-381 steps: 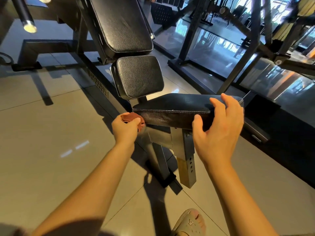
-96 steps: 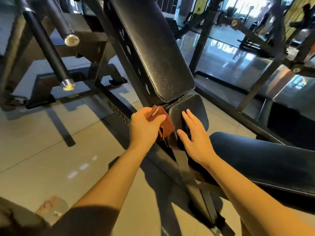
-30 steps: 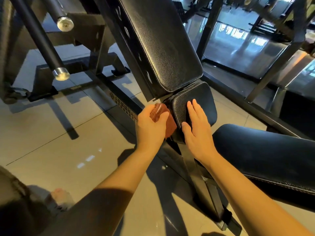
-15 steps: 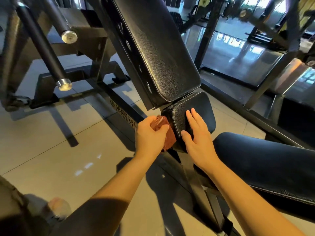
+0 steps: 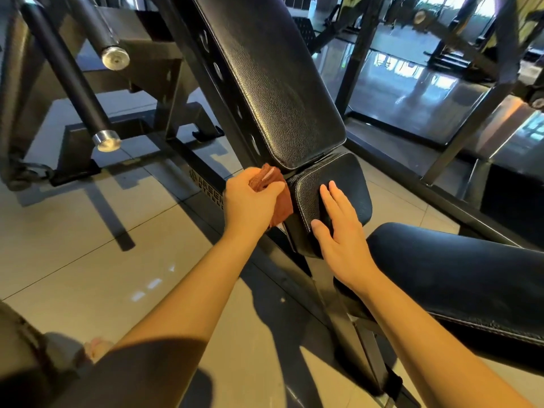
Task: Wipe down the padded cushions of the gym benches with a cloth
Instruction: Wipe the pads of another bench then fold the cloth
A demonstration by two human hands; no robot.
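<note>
Left hand (image 5: 250, 204) grips the cloth (image 5: 284, 206), which is bunched in curled fingers and pressed to the side edge of the small pad (image 5: 347, 172) just right of it. The cloth is judged light, soft and limp (it will fold rather than slide). It is best held as a wad so a flat face meets the vinyl. Right hand (image 5: 343, 242) lies flat on the pad face, fingers straight, holding nothing. Back pad (image 5: 279, 98) rises above both hands. Seat (image 5: 456, 275) lies right of the right hand.

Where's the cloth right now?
Head view, centre: the red-brown cloth is bunched in the left hand, against the left edge of the small middle cushion.
</note>
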